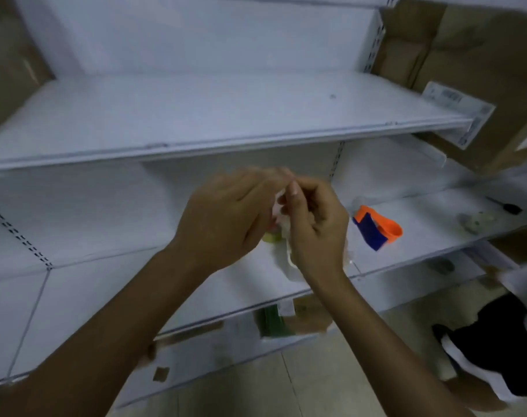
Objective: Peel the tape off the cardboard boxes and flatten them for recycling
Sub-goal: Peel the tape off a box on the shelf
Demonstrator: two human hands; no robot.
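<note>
1. Tape wad (pixel 286 254) first: a crumpled strip of clear, whitish stuff sits between both hands, held up in front of the shelving and not touching any box.
2. Grip: right hand (pixel 316 227) has its fingers and thumb curled tight round the wad. Left hand (pixel 226 218) looks to be pinching the top end, but its fingertips are blurred, so I'm not certain.
3. Step-wise, I'd say this is the balling-up-peeled-tape bit, not the flattening.
4. Next move probably means ditching the wad somewhere (sticky, so it may cling to fingers), then reaching up for the cardboard box (pixel 466 55) at top right. It has a label on it and hasn't been flattened.
5. Surroundings: white metal shelves, with the upper shelf (pixel 196 115) bare where I can see. The lower shelf (pixel 421 245) has an orange-and-blue tape dispenser (pixel 376 228) just right of the hands. More cardboard (pixel 9 61) sits far left. Pale tiled floor (pixel 316 380), and another person (pixel 497 356) in black and white at bottom right.
</note>
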